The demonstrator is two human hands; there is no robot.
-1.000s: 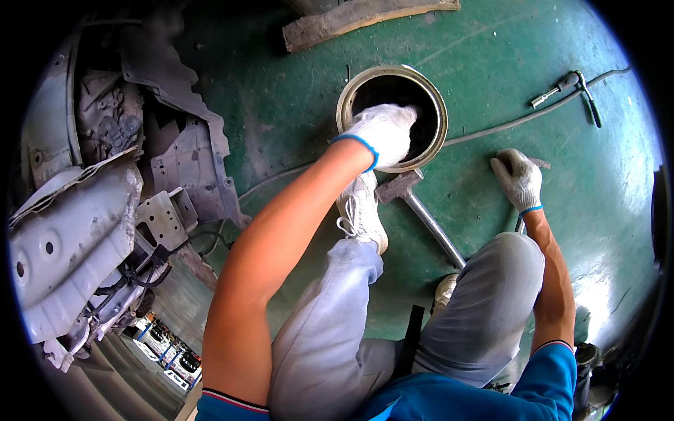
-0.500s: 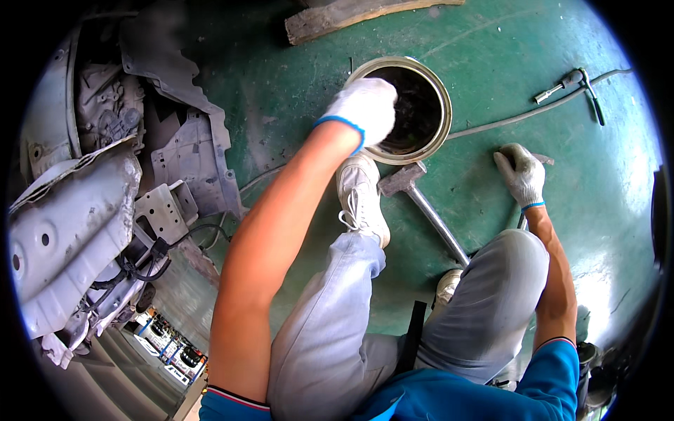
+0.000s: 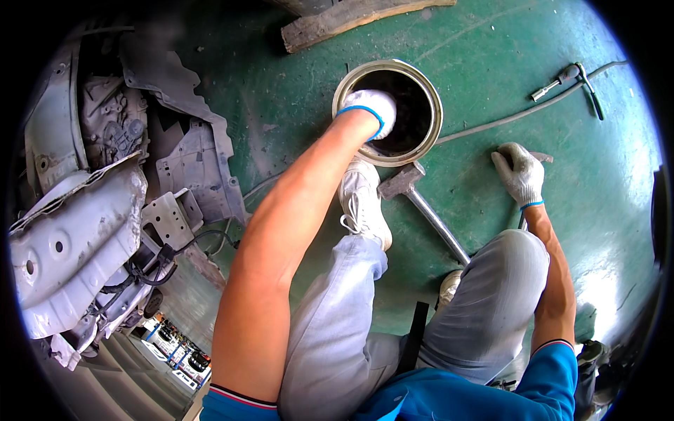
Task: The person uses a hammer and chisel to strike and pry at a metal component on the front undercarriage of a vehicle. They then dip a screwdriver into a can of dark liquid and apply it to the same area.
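My left hand (image 3: 375,110), in a white glove with a blue cuff, reaches down into a round metal can (image 3: 437,105) with a dark inside. Its fingers are hidden in the can, so what they touch does not show. My right hand (image 3: 521,172), gloved too, is low over the floor at the right with curled fingers. It closes over a hammer (image 3: 543,156); one end of the head sticks out beside the knuckles, and a bit of handle shows below the wrist. A sledgehammer (image 3: 437,217) with a steel handle leans between can and knee.
A ratchet-like tool (image 3: 572,76) lies at the far right beside a grey hose (image 3: 491,128). At the top is a wooden beam (image 3: 351,24). Stripped car body parts (image 3: 84,231) crowd the left. My white shoe (image 3: 365,207) is close to the can on the green floor (image 3: 477,49).
My left hand has gone from above the can's near-left rim down into the can. My right hand stays where it was on the hammer.
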